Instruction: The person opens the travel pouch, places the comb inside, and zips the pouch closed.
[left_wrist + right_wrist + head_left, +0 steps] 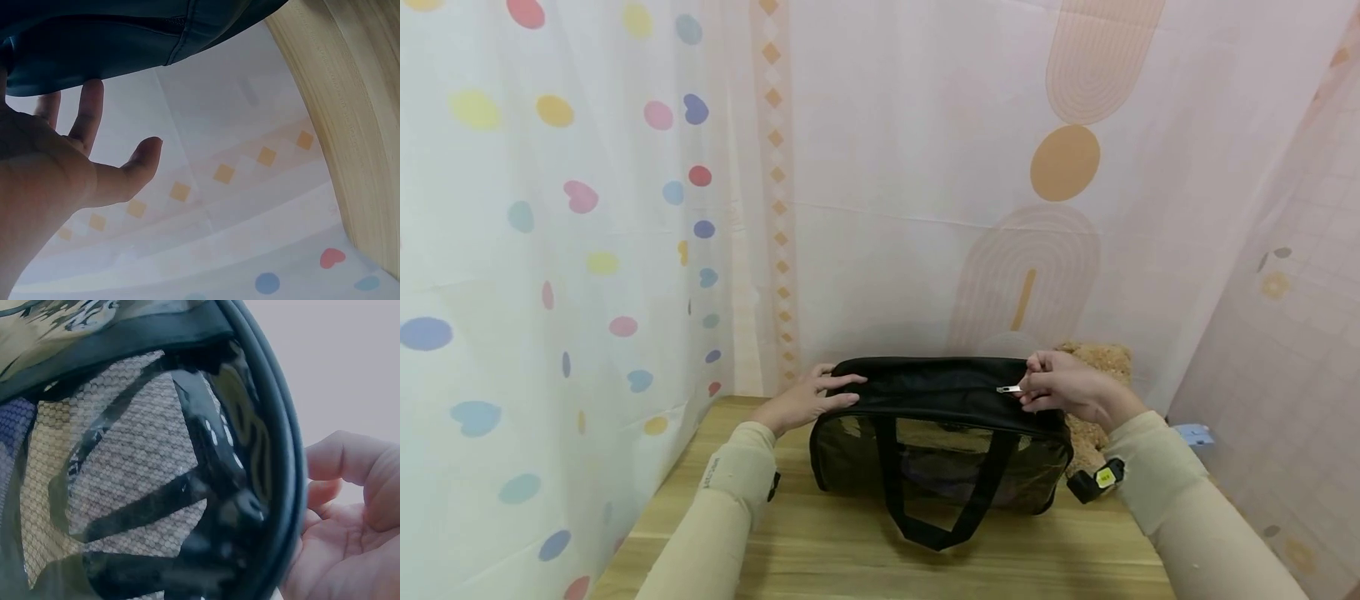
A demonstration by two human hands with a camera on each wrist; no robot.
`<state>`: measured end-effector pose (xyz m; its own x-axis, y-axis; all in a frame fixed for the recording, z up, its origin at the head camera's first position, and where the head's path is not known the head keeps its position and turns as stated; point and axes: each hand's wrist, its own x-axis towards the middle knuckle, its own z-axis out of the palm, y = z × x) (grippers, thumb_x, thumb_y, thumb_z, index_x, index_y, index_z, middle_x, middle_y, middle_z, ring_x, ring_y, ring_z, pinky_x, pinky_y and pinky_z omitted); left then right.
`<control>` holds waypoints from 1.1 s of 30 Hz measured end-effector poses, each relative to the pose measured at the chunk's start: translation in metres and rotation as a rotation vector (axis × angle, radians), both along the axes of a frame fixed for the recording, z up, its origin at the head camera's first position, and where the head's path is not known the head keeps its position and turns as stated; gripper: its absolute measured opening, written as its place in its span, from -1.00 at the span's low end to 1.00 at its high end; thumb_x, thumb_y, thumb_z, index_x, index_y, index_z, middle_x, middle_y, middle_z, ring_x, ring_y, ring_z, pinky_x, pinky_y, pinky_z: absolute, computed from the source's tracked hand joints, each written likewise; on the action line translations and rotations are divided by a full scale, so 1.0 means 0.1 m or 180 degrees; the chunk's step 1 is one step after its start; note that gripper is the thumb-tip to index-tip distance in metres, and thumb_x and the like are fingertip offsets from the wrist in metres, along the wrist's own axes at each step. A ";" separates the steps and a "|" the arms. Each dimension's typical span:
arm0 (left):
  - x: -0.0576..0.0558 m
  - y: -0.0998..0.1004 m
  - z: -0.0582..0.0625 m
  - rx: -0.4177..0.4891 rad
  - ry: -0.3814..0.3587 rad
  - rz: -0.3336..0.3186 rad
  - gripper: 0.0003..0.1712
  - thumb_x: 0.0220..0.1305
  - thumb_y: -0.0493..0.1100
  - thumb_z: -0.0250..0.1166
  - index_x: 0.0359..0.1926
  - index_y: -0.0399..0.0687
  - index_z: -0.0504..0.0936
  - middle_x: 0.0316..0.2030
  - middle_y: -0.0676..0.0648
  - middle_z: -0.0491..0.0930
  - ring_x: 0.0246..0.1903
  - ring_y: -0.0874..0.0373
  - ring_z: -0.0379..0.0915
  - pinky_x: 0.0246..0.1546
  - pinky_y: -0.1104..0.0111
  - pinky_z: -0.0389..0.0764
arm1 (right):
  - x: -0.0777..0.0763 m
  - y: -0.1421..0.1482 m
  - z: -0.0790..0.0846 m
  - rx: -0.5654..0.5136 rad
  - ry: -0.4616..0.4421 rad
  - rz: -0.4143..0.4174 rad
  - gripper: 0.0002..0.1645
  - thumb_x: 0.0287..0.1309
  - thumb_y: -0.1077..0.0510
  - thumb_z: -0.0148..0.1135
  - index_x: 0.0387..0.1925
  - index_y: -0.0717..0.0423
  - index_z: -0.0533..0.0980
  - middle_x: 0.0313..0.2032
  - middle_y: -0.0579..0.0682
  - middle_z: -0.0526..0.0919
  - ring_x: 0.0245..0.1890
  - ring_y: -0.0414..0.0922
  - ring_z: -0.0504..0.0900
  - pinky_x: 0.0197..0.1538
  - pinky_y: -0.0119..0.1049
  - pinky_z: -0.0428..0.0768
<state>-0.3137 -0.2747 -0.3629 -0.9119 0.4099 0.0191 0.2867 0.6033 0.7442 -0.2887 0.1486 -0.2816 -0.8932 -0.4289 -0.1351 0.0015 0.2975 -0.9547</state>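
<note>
A black bag (951,400) with clear side panels stands on the wooden table, one black handle (940,537) hanging down its front. My left hand (808,400) touches the left end of its top, fingers spread and fairly straight. In the left wrist view the fingertips of that hand (69,150) meet the bag's dark edge. At the right end of the top, my right hand (1067,385) pinches the silver zipper pull (1009,389). Up close, the right wrist view has a clear panel (131,456) with textured fabric behind it, and the curled right hand (350,512) beyond the dark piping.
A fluffy brown plush toy (1101,362) sits behind the bag's right end, partly hidden by my right hand. Farther right lies a light blue object (1195,434). Patterned curtains (880,208) surround the wooden table (820,558) at the back and sides.
</note>
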 end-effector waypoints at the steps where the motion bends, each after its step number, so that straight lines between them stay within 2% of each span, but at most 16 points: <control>1: 0.00 0.00 0.00 -0.0017 0.0020 -0.0009 -0.30 0.39 0.36 0.19 0.46 0.34 0.41 0.59 -0.24 -0.20 0.53 -0.36 -0.26 0.35 -0.31 0.09 | 0.00 0.02 0.00 0.0001 0.0010 -0.0002 -0.72 0.46 0.39 -0.11 -0.33 0.12 0.05 -0.25 0.07 0.43 -0.23 -0.07 0.58 -0.08 -0.22 0.66; 8: 0.04 -0.03 0.02 -0.0049 -0.0014 0.0015 -0.28 0.38 0.36 0.20 0.48 0.32 0.39 0.59 -0.22 -0.20 0.52 -0.36 -0.26 0.34 -0.32 0.10 | 0.04 0.17 -0.04 -0.0080 0.0067 0.0044 -0.72 0.47 0.38 -0.16 -0.34 0.11 0.02 -0.27 0.06 0.41 -0.25 -0.10 0.57 -0.09 -0.23 0.66; 15: 0.04 -0.03 0.04 -0.0027 -0.0032 0.0012 -0.29 0.38 0.36 0.19 0.47 0.35 0.40 0.59 -0.24 -0.21 0.52 -0.37 -0.24 0.34 -0.31 0.11 | 0.05 0.39 -0.11 -0.0242 0.0025 -0.0089 -0.77 0.47 0.39 -0.16 -0.31 0.11 0.08 -0.28 0.01 0.48 -0.30 -0.18 0.59 -0.13 -0.29 0.67; 24: 0.04 -0.05 0.02 -0.0012 -0.0061 -0.0024 -0.28 0.42 0.33 0.17 0.50 0.28 0.38 0.57 -0.28 -0.22 0.50 -0.41 -0.19 0.32 -0.30 0.16 | 0.10 0.69 -0.25 -0.0553 -0.0063 -0.0188 -0.75 0.40 0.46 -0.14 -0.32 0.11 0.11 -0.32 -0.01 0.53 -0.30 -0.16 0.64 -0.14 -0.30 0.67; 29: 0.04 -0.04 0.03 -0.0025 -0.0044 0.0022 -0.28 0.40 0.34 0.19 0.49 0.29 0.38 0.58 -0.26 -0.21 0.51 -0.38 -0.15 0.32 -0.26 0.19 | 0.12 0.81 -0.36 -0.0927 -0.0086 -0.0012 -0.72 0.44 0.45 -0.11 -0.35 0.08 0.17 -0.33 -0.04 0.59 -0.31 -0.17 0.66 -0.15 -0.31 0.68; 33: 0.04 -0.01 0.03 -0.0036 -0.0023 0.0023 -0.30 0.43 0.30 0.18 0.49 0.25 0.39 0.58 -0.28 -0.20 0.50 -0.39 -0.14 0.32 -0.27 0.18 | 0.13 0.90 -0.46 -0.1091 -0.0058 0.0177 -0.70 0.52 0.41 -0.17 -0.36 0.05 0.14 -0.33 -0.06 0.57 -0.28 -0.18 0.64 -0.14 -0.30 0.67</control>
